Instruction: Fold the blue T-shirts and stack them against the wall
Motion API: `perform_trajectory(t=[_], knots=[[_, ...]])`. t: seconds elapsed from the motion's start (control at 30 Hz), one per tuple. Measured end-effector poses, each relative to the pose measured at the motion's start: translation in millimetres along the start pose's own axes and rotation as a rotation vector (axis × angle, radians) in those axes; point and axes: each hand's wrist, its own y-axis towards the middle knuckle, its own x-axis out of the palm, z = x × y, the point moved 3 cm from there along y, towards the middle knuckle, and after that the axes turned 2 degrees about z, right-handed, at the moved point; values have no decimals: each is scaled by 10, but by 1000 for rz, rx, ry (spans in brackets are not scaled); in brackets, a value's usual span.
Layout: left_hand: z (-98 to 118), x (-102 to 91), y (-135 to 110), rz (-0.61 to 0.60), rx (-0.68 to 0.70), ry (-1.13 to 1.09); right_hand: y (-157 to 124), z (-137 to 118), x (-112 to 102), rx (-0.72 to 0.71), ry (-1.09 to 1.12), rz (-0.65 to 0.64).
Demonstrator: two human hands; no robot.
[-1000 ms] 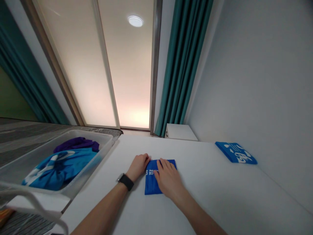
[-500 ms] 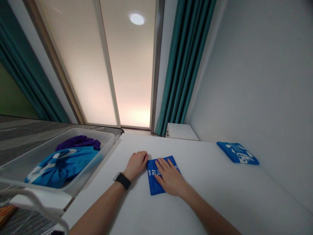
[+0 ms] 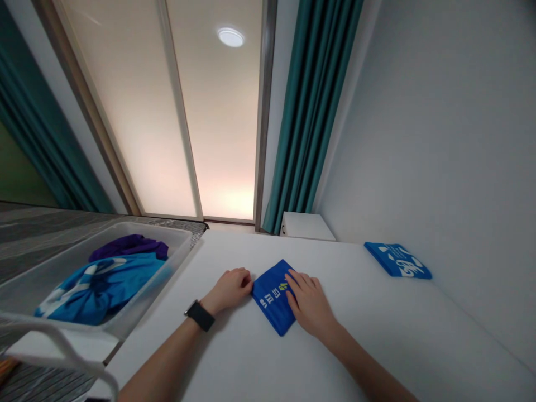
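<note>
A folded blue cloth (image 3: pixel 274 293) with white lettering and a small yellow-green mark lies turned cornerwise on the white table. At its left corner, my left hand (image 3: pixel 229 290), with a dark-banded watch on the wrist, is closed with curled fingers on the edge. My right hand (image 3: pixel 312 307) rests over the right side of the cloth. Its fingers are slightly bent and its thumb is apart, covering part of the print.
A similar blue folded stack (image 3: pixel 397 261) lies by the wall at the right. On the left stands a translucent plastic bin (image 3: pixel 180 241) holding a blue printed cloth (image 3: pixel 104 287) and a purple cloth (image 3: pixel 129 245). A white cabinet (image 3: pixel 307 225) is beyond the table (image 3: pixel 234 363).
The folded blue cloth has turned so that a corner points toward me. My right hand has slid from its middle to its right side, uncovering more print. My left hand stays at the left edge.
</note>
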Motion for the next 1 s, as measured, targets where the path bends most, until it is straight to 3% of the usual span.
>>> perform_trajectory(t=[0.1, 0.23, 0.43, 0.53, 0.7, 1.0], knots=[[77, -50, -149, -82, 19, -13, -109, 15, -4, 89, -10, -5], [216, -120, -394, -163, 109, -69, -51, 166, 29, 50, 107, -40], [352, -170, -624, -90, 241, -129, -19, 203, -65, -66, 261, 66], [371, -109, -652, -33, 272, -80, -183, 102, -145, -101, 285, 91], [388, 0, -634, 2, 293, -36, -472, 30, -145, -133, 244, 21], [333, 26, -629, -16, 283, -116, -600, 116, -102, -92, 298, -12]])
